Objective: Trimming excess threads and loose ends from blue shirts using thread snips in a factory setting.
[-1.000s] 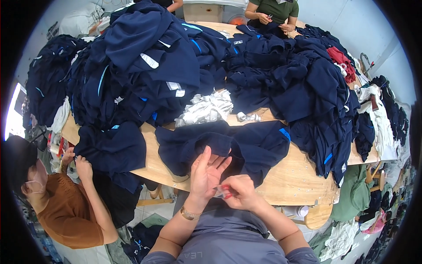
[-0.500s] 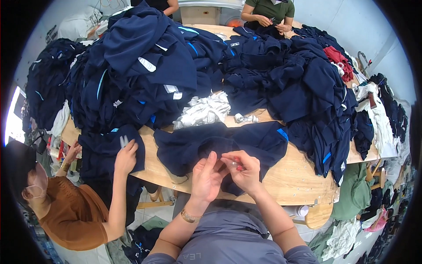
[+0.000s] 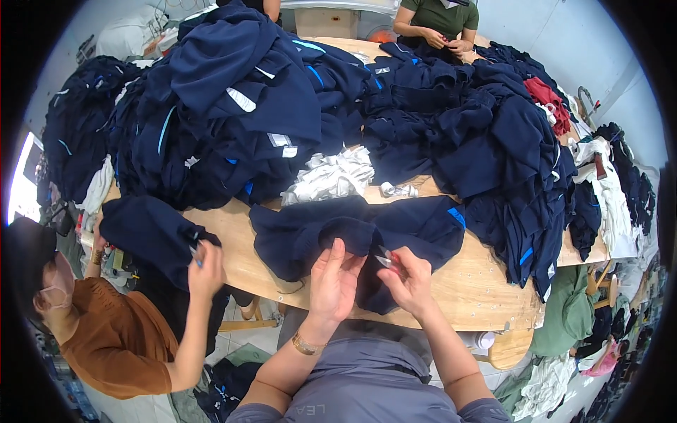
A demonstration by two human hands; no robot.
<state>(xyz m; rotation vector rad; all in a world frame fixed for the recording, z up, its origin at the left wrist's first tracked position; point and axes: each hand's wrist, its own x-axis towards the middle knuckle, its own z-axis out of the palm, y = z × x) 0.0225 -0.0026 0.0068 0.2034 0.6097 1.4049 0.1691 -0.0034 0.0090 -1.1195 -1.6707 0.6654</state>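
Note:
A dark navy garment with a bright blue patch at its right end lies spread on the wooden table in front of me. My left hand grips a rounded, folded edge of it, with the thumb on top and the other fingers partly hidden by the cloth. In my right hand is a pair of thread snips with red on the handle. The snips' blades point up and left, just right of the held edge. Whether they touch the cloth I cannot tell.
Large heaps of navy garments cover the far side of the wooden table. A white crumpled fabric pile and a small white roll lie between. At left, a co-worker in brown handles navy cloth; another in green works opposite.
My hands have moved apart: the right, with the snips, shifted right and slightly down, while the left raised the cloth edge. The brown-clad co-worker's cloth moved left.

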